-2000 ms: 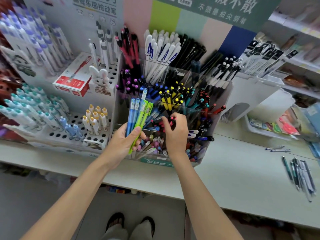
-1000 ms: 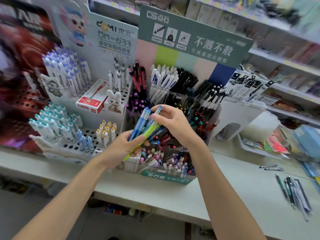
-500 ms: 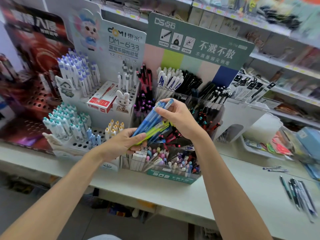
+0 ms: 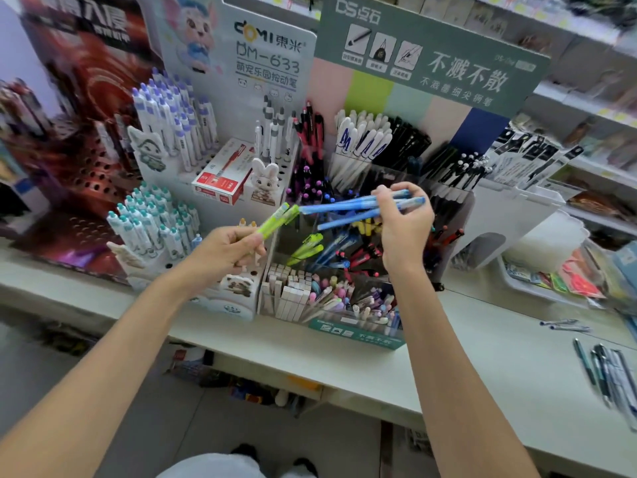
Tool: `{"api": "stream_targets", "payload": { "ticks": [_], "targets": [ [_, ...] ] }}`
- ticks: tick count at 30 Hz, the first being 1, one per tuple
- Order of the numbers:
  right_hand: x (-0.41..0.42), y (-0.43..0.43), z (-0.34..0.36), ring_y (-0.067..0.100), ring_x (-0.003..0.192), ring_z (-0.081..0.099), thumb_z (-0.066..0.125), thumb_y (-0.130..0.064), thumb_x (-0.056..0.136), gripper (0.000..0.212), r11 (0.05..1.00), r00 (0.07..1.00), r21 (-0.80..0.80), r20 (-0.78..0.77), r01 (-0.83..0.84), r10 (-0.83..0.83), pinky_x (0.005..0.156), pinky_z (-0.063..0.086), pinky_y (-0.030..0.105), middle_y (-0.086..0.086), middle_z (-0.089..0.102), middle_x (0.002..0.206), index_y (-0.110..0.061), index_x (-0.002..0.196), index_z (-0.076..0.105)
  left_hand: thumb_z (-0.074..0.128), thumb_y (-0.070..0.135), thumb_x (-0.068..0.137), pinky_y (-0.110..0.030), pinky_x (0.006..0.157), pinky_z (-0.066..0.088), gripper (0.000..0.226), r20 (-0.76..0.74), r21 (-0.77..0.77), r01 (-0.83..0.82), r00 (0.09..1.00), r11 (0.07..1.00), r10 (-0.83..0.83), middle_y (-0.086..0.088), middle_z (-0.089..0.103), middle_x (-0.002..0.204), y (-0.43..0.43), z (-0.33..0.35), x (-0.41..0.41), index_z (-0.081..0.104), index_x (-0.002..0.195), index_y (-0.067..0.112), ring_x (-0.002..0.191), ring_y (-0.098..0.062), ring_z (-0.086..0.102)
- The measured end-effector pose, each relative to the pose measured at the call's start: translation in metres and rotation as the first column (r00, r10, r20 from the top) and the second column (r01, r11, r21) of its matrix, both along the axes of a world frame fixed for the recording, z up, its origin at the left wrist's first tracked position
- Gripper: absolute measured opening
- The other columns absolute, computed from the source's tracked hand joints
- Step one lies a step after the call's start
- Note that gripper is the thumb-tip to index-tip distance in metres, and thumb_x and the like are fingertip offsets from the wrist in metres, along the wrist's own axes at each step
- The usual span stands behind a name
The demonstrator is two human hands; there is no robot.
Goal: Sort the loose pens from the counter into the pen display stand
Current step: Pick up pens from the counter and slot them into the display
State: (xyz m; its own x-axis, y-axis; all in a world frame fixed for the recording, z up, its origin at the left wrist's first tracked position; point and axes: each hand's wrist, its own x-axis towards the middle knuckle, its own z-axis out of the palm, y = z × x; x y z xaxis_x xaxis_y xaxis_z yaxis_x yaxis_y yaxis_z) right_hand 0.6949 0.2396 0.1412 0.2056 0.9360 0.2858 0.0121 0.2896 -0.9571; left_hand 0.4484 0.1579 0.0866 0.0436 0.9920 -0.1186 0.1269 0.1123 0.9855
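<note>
Fingers (image 4: pixel 384 194) of the right grip (image 4: pixel 405 219) clamp three blue pens (image 4: pixel 344 205) by one end, fanned leftward above the stand (image 4: pixel 355 334). The left grip (image 4: pixel 227 250) is closed round two green pens (image 4: pixel 277 219), whose upper ends sit just beside the blue pens' free ends. Below, a green pair (image 4: pixel 306 248) lies in a middle compartment. Far right on the surface (image 4: pixel 482 357), two loose pens (image 4: pixel 563 325) lie near a blurred bunch (image 4: pixel 606 374), too smeared to count.
</note>
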Motion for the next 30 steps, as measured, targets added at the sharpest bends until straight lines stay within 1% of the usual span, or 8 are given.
{"api": "stream_targets", "payload": {
  "ticks": [4,8,12,14,20,24,28,30],
  "targets": [
    [-0.001,-0.011,-0.028,0.011,0.064,0.052,0.068,-0.014,0.091,0.016,0.999,0.986,0.012,0.165,0.037,-0.038,0.057,0.045,0.023,-0.003,0.055,0.079,-0.017,0.090,0.052,0.049,0.022,0.101,-0.017,0.046,0.028,0.031,0.052,0.052,-0.135,0.990,0.990,0.132,0.002,0.054,0.068,0.004,-0.005,-0.004,0.066,0.104,-0.004,0.053,-0.007,0.036],
    [0.009,-0.016,-0.033,0.014,0.061,0.053,0.066,-0.015,0.092,0.016,0.988,0.968,0.010,0.199,0.153,-0.152,0.056,0.048,0.031,-0.001,0.056,0.080,-0.022,0.090,0.052,0.050,0.021,0.101,-0.015,0.045,0.031,0.028,0.103,0.070,-0.176,0.980,0.982,0.168,-0.007,0.056,0.081,0.008,-0.010,0.005,0.066,0.117,0.004,0.053,-0.005,0.038],
    [0.027,-0.021,-0.024,0.021,0.052,0.059,0.063,-0.010,0.094,0.019,0.989,0.965,0.008,0.219,0.146,-0.145,0.046,0.049,0.024,0.000,0.056,0.079,-0.023,0.089,0.051,0.049,0.022,0.102,-0.017,0.046,0.029,0.027,0.106,0.075,-0.150,0.984,0.986,0.142,0.006,0.049,0.058,0.010,-0.013,0.015,0.067,0.086,0.010,0.049,-0.005,0.036],
    [0.026,-0.020,-0.028,0.026,0.053,0.060,0.062,-0.011,0.094,0.016,0.995,0.949,-0.031,0.303,0.100,-0.086,0.046,0.052,0.027,0.002,0.056,0.077,-0.021,0.089,0.051,0.047,0.018,0.103,-0.016,0.045,0.028,0.026,0.109,0.077,-0.144,0.985,0.987,0.136,0.013,0.049,0.051,0.013,-0.014,0.022,0.065,0.084,0.011,0.047,-0.003,0.036],
    [0.002,-0.004,-0.047,0.032,0.061,0.063,0.062,-0.013,0.094,0.013,0.993,0.903,-0.056,0.425,0.104,-0.070,0.056,0.055,0.046,0.001,0.056,0.073,-0.016,0.094,0.049,0.047,0.015,0.102,-0.014,0.044,0.029,0.021,0.163,0.043,-0.152,0.976,0.988,0.143,0.009,0.060,0.069,0.018,-0.016,0.039,0.063,0.117,0.013,0.049,-0.002,0.039],
    [-0.005,0.004,-0.057,0.028,0.065,0.064,0.061,-0.016,0.095,0.013,0.993,0.907,-0.067,0.417,0.094,-0.057,0.059,0.056,0.043,0.006,0.059,0.079,-0.018,0.097,0.049,0.048,0.014,0.101,-0.014,0.044,0.030,0.021,0.195,0.036,-0.161,0.969,0.986,0.151,0.001,0.059,0.077,0.021,-0.018,0.040,0.064,0.112,0.021,0.049,-0.001,0.039],
    [-0.002,-0.001,-0.071,0.007,0.060,0.053,0.062,-0.014,0.094,0.015,0.998,0.891,-0.014,0.452,0.057,-0.045,0.055,0.045,0.020,0.001,0.055,0.078,-0.017,0.098,0.049,0.048,0.014,0.102,-0.014,0.043,0.030,0.020,0.185,0.049,-0.177,0.969,0.983,0.165,0.003,0.060,0.075,0.022,-0.022,0.040,0.067,0.106,0.019,0.049,-0.002,0.040],
    [0.006,-0.002,-0.076,0.010,0.061,0.054,0.063,-0.015,0.094,0.014,0.997,0.897,-0.031,0.439,0.067,-0.046,0.056,0.046,0.023,0.000,0.056,0.079,-0.017,0.098,0.049,0.048,0.015,0.102,-0.015,0.044,0.029,0.020,0.162,0.062,-0.175,0.973,0.983,0.163,0.009,0.061,0.070,0.023,-0.025,0.038,0.068,0.103,0.013,0.049,-0.002,0.040]
  ]
}}
